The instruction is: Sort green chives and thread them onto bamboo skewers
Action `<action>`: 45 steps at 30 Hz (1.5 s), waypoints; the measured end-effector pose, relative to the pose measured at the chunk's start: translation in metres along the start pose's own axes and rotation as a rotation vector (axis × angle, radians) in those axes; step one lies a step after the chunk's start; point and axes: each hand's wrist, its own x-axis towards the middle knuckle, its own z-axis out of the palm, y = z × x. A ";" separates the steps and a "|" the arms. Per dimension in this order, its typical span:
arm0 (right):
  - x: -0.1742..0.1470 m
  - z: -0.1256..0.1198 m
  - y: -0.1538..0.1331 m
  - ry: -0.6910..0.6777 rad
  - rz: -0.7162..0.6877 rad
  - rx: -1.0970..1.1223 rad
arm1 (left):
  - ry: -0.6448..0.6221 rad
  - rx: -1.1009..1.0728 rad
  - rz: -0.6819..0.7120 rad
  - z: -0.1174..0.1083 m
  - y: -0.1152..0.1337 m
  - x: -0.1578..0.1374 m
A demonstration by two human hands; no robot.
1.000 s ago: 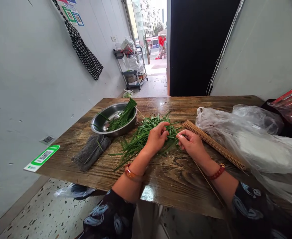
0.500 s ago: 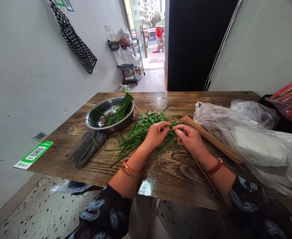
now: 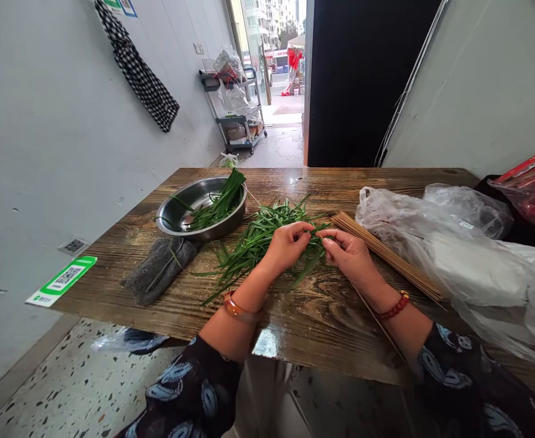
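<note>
- We note a metal bowl (image 3: 226, 224) at the far left of the desk (image 3: 317, 331), holding a sheaf of long green leaves (image 3: 222, 207) that rises over its right rim.
- At the right we see a clear plastic bag (image 3: 404, 214), with a white mass (image 3: 481, 267) inside it.
- Between bowl and bag, near the middle of the desk, lies a loose pile of leaves (image 3: 256, 243): flat, narrow, glossy green, the blades crossing in many directions.
- Beside the bag we find a bundle of thin brown sticks (image 3: 386, 254), set obliquely.
- The left hand (image 3: 286, 248), at the right side of the pile, is closed to a pinch of thumb and forefinger on a leaf (image 3: 318, 229).
- The right hand (image 3: 350, 258) likewise pinches a single stick (image 3: 368, 309), which slants from the fingertips beneath the wrist towards the near edge; its tip meets the leaf.
- Compared with one second earlier, when we saw a gap between the hands and the left fingers apart, the fingertips now nearly touch; the bowl and its leaves look unchanged.
</note>
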 end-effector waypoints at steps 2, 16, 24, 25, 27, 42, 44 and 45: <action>0.000 0.000 -0.001 0.001 -0.002 -0.007 | 0.001 0.008 0.004 0.000 0.000 0.000; 0.002 0.001 0.003 0.002 0.007 -0.006 | 0.022 0.104 0.045 -0.001 0.000 -0.001; 0.001 -0.001 -0.001 -0.034 -0.037 -0.001 | 0.028 0.108 0.064 0.000 -0.001 -0.001; 0.001 -0.001 -0.001 -0.031 -0.045 -0.003 | 0.026 0.107 0.064 0.000 0.000 -0.001; 0.001 -0.001 0.000 -0.028 -0.052 0.004 | 0.021 0.110 0.067 0.000 0.001 -0.001; 0.005 -0.002 0.003 0.035 -0.027 0.031 | -0.199 0.127 0.155 0.000 0.009 -0.005; 0.005 -0.002 0.002 0.037 -0.007 0.034 | -0.201 0.128 0.168 -0.004 0.011 -0.004; 0.005 -0.002 0.001 0.036 0.008 0.040 | -0.169 0.131 0.163 -0.007 0.011 -0.003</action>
